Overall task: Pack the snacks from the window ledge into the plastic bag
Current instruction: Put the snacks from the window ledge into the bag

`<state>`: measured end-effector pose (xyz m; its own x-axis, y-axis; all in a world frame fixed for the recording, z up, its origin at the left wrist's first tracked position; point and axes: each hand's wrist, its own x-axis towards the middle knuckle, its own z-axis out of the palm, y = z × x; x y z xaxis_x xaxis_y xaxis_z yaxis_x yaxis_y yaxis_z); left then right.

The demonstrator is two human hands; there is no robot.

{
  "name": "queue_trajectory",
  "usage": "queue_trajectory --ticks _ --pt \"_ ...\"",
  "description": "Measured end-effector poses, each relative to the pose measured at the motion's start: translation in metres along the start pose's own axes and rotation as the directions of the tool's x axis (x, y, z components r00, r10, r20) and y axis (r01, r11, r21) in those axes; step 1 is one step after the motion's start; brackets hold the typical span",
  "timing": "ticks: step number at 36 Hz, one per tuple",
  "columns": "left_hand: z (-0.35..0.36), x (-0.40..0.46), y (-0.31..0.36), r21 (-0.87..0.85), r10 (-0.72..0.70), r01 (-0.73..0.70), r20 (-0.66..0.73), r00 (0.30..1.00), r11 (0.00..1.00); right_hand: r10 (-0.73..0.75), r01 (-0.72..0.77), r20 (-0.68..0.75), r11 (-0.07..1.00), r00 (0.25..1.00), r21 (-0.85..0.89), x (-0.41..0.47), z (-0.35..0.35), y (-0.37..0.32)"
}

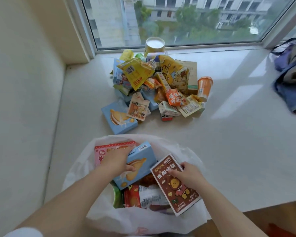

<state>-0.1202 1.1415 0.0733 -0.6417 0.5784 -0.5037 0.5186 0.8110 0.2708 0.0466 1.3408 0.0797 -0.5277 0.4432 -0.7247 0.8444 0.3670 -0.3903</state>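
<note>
A white plastic bag point(79, 170) lies open at the near edge of the window ledge point(229, 134). Inside it, my left hand point(115, 161) grips a light blue biscuit box point(140, 161), which leans on a pink box point(102, 151). My right hand point(189, 173) holds a brown box with a bear picture point(178, 190) over the bag's right side. Red and green packets point(132, 195) lie lower in the bag. A heap of snacks point(154, 82) sits further back on the ledge, with another blue biscuit box point(118, 117) at its front left.
A yellow can point(155, 46) stands against the window behind the heap, and an orange cup point(204, 88) lies at its right. A blue and purple cloth bag point(290, 74) rests at the ledge's far right. A wall point(24, 82) closes the left side.
</note>
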Motion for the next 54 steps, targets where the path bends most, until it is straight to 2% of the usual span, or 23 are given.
queue_trajectory --ticks 4,9,13,16,20,23,25,27,31,35,42,48,54 --pt "0.011 0.008 0.001 0.100 -0.014 0.014 0.003 1.000 0.995 0.002 -0.020 -0.107 0.985 0.994 -0.170 0.000 -0.003 -0.009" --pt "0.017 0.011 -0.011 0.161 -0.055 0.080 -0.155 0.986 0.984 -0.033 -0.047 -0.261 0.954 0.965 -0.297 0.001 -0.003 -0.015" --pt "0.016 0.010 -0.019 0.216 -0.077 0.123 -0.208 0.975 0.969 -0.197 0.057 -0.290 0.902 0.936 -0.427 0.001 -0.003 -0.023" --pt "0.015 0.010 -0.020 0.229 -0.096 0.146 -0.215 0.972 0.963 -0.312 0.174 -0.265 0.882 0.912 -0.437 0.001 0.001 -0.034" --pt "0.014 0.009 -0.025 0.193 -0.098 0.140 -0.212 0.972 0.971 -0.517 0.406 -0.141 0.789 0.844 -0.460 -0.004 0.010 -0.053" --pt "0.010 0.008 -0.030 0.117 -0.104 0.129 -0.197 0.975 0.985 -0.695 0.576 0.030 0.569 0.718 -0.587 -0.001 0.026 -0.059" --pt "0.005 0.008 -0.034 0.053 -0.124 0.135 -0.176 0.977 0.989 -0.759 0.627 0.135 0.407 0.637 -0.664 0.005 0.040 -0.061" --pt "0.002 0.007 -0.037 0.034 -0.129 0.137 -0.163 0.978 0.990 -0.773 0.646 0.218 0.299 0.595 -0.703 0.007 0.051 -0.066" --pt "0.004 0.002 -0.034 0.074 -0.118 0.133 -0.180 0.976 0.988 -0.688 0.668 0.393 0.180 0.611 -0.722 0.004 0.067 -0.068" --pt "0.007 0.001 -0.029 0.055 -0.128 0.144 -0.224 0.966 0.988 -0.566 0.674 0.480 0.193 0.670 -0.713 -0.002 0.068 -0.058" --pt "0.011 -0.002 -0.023 0.043 -0.098 0.110 -0.226 0.969 0.993 -0.433 0.680 0.543 0.284 0.720 -0.676 -0.004 0.067 -0.052" --pt "0.013 0.001 -0.029 0.021 -0.085 0.092 -0.239 0.967 0.996 -0.538 0.658 0.419 0.395 0.732 -0.642 0.004 0.072 -0.063" --pt "0.018 0.001 -0.034 -0.007 -0.086 0.087 -0.222 0.971 0.996 -0.495 0.581 0.345 0.476 0.797 -0.660 0.017 0.071 -0.052"
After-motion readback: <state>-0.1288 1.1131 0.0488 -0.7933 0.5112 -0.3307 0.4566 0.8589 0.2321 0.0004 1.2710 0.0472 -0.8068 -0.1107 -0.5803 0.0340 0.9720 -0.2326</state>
